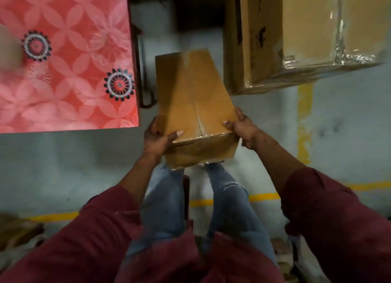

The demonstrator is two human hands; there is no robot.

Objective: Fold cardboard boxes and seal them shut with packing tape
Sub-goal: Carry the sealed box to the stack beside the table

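A closed brown cardboard box is held in the air above the floor, in front of my knees. Clear tape runs along its centre seam and wraps over the near edge. My left hand grips the near left corner, thumb on the top face. My right hand grips the near right corner, thumb on top and fingers down the side. No tape roll is in view.
A table under a pink flowered cloth stands to the left. A large taped carton sits on the floor at the upper right. Yellow lines mark the grey floor. More cardboard lies at the lower left.
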